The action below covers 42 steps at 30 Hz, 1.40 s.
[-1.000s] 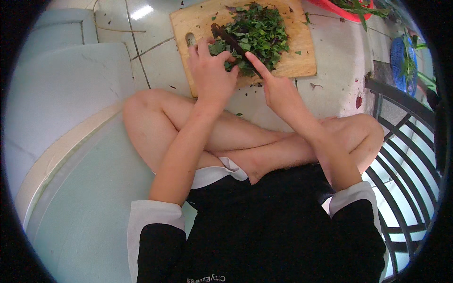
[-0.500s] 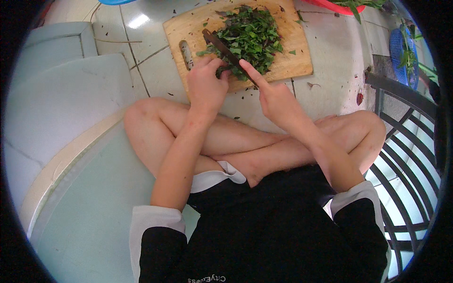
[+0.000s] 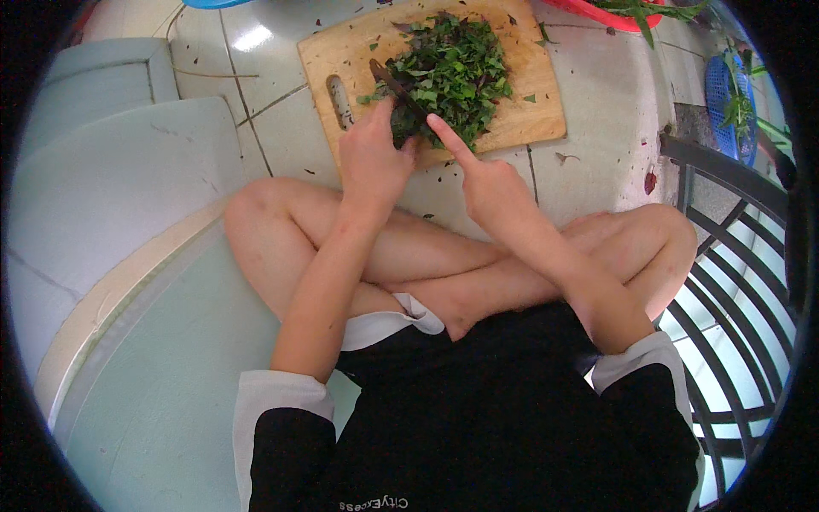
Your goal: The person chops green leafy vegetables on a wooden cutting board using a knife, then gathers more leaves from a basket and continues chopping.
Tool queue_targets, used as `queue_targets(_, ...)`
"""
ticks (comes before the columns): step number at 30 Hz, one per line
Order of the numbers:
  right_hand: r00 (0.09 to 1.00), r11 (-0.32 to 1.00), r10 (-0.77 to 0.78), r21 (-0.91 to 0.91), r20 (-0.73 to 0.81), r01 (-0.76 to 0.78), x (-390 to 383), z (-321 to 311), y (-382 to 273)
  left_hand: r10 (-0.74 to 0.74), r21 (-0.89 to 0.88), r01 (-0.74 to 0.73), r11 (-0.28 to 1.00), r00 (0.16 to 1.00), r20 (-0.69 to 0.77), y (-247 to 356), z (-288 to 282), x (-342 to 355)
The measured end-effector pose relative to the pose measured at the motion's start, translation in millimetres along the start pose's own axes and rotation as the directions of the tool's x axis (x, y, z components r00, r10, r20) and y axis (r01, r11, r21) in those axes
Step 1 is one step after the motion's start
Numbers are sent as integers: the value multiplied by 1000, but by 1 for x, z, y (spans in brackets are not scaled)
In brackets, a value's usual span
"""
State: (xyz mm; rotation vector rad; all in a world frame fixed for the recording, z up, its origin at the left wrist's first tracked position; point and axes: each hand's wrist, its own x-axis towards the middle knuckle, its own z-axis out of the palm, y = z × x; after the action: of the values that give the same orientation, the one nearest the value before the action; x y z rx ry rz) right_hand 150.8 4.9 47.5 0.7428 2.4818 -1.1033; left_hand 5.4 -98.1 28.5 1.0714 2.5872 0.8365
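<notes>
A dark-bladed knife (image 3: 395, 86) lies diagonally over chopped green and purplish leaves (image 3: 456, 68) on a wooden cutting board (image 3: 537, 111) with a handle slot. My right hand (image 3: 490, 183) is closed on the knife, index finger stretched along the back of the blade; the handle is hidden under the hand. My left hand (image 3: 375, 154) is curled on a bunch of leaves just left of the blade, at the board's near side, its fingertips partly hidden.
My crossed legs (image 3: 290, 230) are below the board on a tiled floor (image 3: 264, 128) with leaf scraps. A red basin (image 3: 623, 26) of stems is beyond, a blue basket (image 3: 725, 111) right, a black metal railing (image 3: 725, 171) beside me, a pale step (image 3: 119, 154) left.
Since a second ago my left fingers have drawn in from spread to curled on the leaves. The knife and my right hand have shifted slightly down and left in view.
</notes>
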Motion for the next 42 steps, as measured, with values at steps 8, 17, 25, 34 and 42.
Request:
queue_targets(8, 998, 999, 30, 10, 61, -30, 3, -10, -13, 14, 93, -18, 996, 999, 37, -7, 5, 0)
queue_targets(17, 1000, 1000, 21, 11, 20, -21, 19, 14, -7, 31, -22, -31, 999, 999, 14, -12, 12, 6)
queue_targets(25, 997, 998, -41, -57, -61, 38, 26, 12, -14, 1, -5, -1, 1000, 1000, -29, -19, 12, 3)
queue_targets(34, 993, 999, -48, 8, -108, 49, 27, 13, -12, 5, -16, -4, 1000, 999, 45, -15, 10, 8)
queue_targets(42, 998, 994, -58, -95, -24, 55, 5, 1, 0, 24, 13, -24, 1000, 999, 28, -14, 14, 6)
